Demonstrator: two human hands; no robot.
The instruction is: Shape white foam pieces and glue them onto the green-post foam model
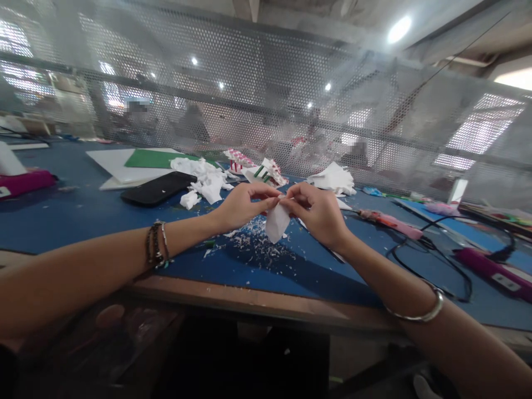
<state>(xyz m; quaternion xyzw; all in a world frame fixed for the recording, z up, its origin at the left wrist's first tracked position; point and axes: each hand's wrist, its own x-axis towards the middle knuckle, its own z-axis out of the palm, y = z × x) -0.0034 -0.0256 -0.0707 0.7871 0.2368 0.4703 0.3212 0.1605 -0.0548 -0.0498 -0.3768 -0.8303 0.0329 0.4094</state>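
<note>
Both my hands meet above the blue table top [62,221], pinching one small white piece of paper [276,223] that hangs down between them. My left hand [243,206] grips its upper edge from the left with closed fingers, bracelets on that wrist. My right hand [318,213] pinches the same edge from the right, a metal bangle on that forearm. Tiny white paper shreds [257,244] lie scattered on the table just below the hands.
A black phone [158,188] lies left of a heap of white scraps [203,180]. White and green sheets [141,160], small paper models [266,172], a pink tool [390,221], black cable [432,266], a magenta device [494,271]. Perforated screen behind; people beyond it.
</note>
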